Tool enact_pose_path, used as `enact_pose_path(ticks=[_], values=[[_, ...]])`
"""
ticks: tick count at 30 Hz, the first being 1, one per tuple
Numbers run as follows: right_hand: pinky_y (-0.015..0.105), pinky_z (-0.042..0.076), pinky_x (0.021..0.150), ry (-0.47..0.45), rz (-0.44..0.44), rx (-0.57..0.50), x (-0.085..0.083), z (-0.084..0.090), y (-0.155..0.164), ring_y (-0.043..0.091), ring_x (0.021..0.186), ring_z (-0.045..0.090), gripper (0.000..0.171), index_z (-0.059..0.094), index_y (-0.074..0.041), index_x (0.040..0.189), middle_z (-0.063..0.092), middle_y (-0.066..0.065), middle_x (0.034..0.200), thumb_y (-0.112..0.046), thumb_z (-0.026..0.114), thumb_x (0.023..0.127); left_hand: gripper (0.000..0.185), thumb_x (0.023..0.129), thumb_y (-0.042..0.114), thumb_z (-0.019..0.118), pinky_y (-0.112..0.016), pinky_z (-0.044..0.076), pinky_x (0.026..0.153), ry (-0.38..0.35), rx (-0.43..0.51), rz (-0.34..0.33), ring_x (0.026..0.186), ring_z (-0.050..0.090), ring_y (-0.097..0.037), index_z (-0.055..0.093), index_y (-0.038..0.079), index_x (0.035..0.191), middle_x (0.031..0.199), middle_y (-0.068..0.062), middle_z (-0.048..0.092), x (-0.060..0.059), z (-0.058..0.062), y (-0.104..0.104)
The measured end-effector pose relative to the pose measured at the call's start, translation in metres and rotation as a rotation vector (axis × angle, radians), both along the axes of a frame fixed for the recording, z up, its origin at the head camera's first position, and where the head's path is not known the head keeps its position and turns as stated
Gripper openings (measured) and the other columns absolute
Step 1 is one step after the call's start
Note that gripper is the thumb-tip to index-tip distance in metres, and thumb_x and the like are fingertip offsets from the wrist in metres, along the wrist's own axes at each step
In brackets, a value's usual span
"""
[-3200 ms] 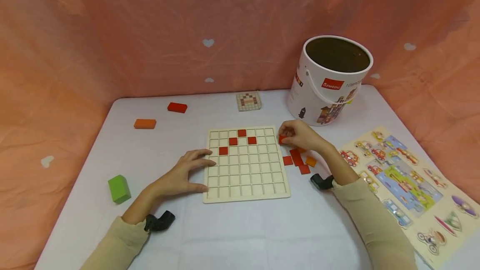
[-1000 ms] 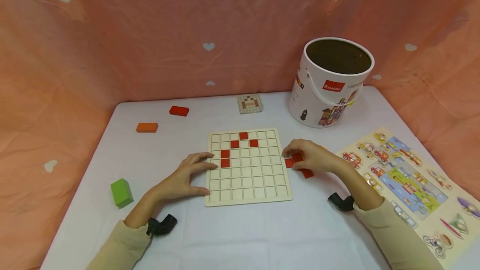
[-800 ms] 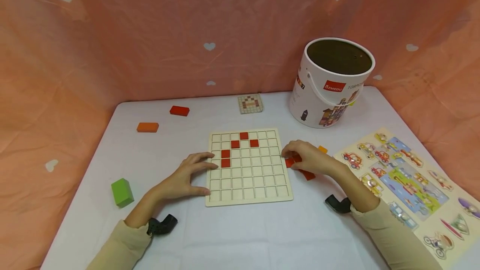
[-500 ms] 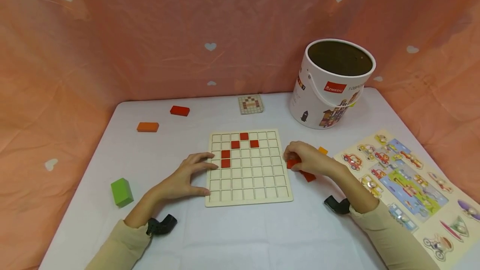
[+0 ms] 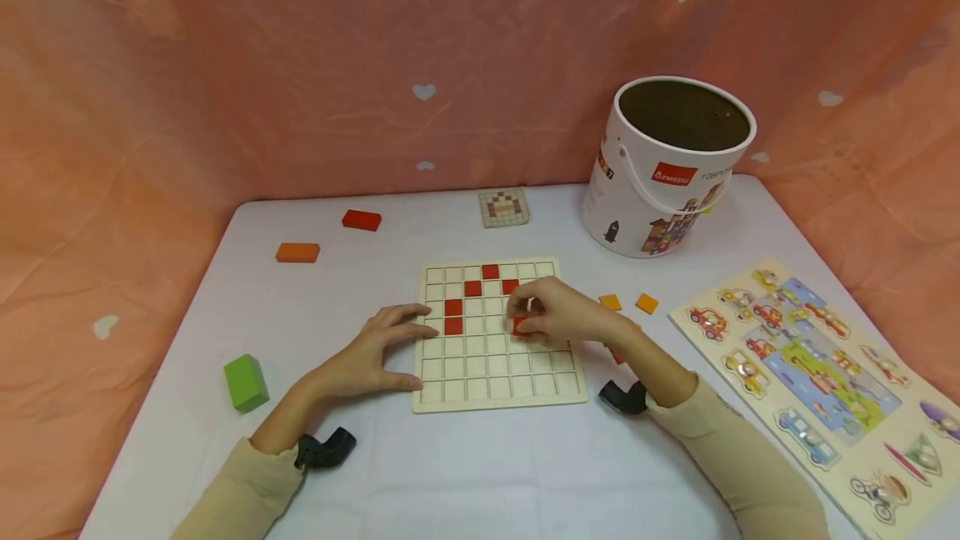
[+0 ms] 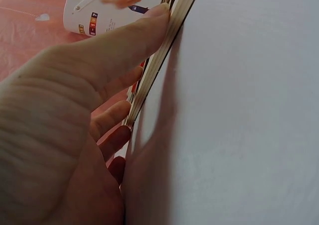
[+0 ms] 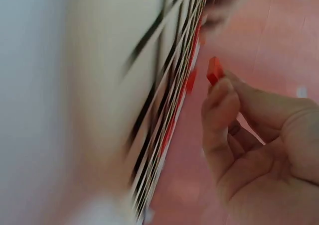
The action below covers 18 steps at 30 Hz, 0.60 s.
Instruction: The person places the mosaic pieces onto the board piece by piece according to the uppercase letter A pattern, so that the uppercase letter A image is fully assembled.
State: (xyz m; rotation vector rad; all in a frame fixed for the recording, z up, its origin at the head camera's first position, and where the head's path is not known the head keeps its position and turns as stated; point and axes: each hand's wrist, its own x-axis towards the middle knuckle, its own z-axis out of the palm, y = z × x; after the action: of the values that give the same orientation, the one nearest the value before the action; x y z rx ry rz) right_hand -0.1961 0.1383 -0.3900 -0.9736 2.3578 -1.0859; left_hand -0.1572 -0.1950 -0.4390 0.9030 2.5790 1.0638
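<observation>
A: Head view first. Where are the hands?

B: The left hand (image 5: pixel 375 352) rests against the left edge of a pale gridded board (image 5: pixel 480 369), thumb spread wide from the fingers. The right hand (image 5: pixel 558 312) is over the board, pinching 1 red tile (image 5: pixel 520 325) in its fingertips.

A: What lies in the grid?

B: There are 5 red squares (image 5: pixel 491 272): 1 in the top row, 2 in the next, then 1 in each of the 2 rows below.

A: And around it?

B: At least 2 orange tiles (image 5: pixel 610 302) lie off the right edge, near a red piece (image 5: pixel 618 355) partly covered by the right forearm (image 5: pixel 656 367). Behind the board is a patterned card (image 5: pixel 504 207), with a white bucket (image 5: pixel 633 211) to its right. A red block (image 5: pixel 362 220), an orange block (image 5: pixel 297 252) and a green block (image 5: pixel 246 383) sit to the left, a picture puzzle (image 5: pixel 768 407) to the right.

A: Left wrist view?

B: The left thumb touches the board's side; the fingers lie along the edge.

A: Right wrist view?

B: Thumb and finger grip the red tile narrowly, with a gap between it and the blurred board. I can't tell which cell it is above.
</observation>
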Motion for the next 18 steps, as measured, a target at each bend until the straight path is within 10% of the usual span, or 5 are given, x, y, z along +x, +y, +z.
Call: enact_pose_path(ticks=[7, 18], values=[[0.024, 0.045, 0.069, 0.007, 0.146, 0.005, -0.001, 0.001, -0.062, 0.013, 0.078, 0.052, 0.017, 0.069, -0.002, 0.103, 0.061, 0.001, 0.086, 0.008, 0.063, 0.091, 0.064, 0.074, 0.039, 0.087, -0.066, 0.02, 0.109, -0.02, 0.017, -0.005, 0.143, 0.024, -0.03, 0.063, 0.025, 0.132, 0.156, 0.0, 0.034, -0.001, 0.002, -0.001], [0.024, 0.053, 0.065, -0.073, 0.121, 0.046, 0.0, -0.002, -0.085, 0.015, 0.068, 0.06, 0.021, 0.068, 0.001, 0.103, 0.06, 0.009, 0.086, 0.014, 0.064, 0.088, 0.063, 0.075, 0.041, 0.087, -0.067, 0.019, 0.109, -0.033, 0.024, -0.012, 0.144, 0.023, -0.03, 0.063, 0.026, 0.132, 0.156, -0.001, 0.033, -0.001, 0.002, -0.001]])
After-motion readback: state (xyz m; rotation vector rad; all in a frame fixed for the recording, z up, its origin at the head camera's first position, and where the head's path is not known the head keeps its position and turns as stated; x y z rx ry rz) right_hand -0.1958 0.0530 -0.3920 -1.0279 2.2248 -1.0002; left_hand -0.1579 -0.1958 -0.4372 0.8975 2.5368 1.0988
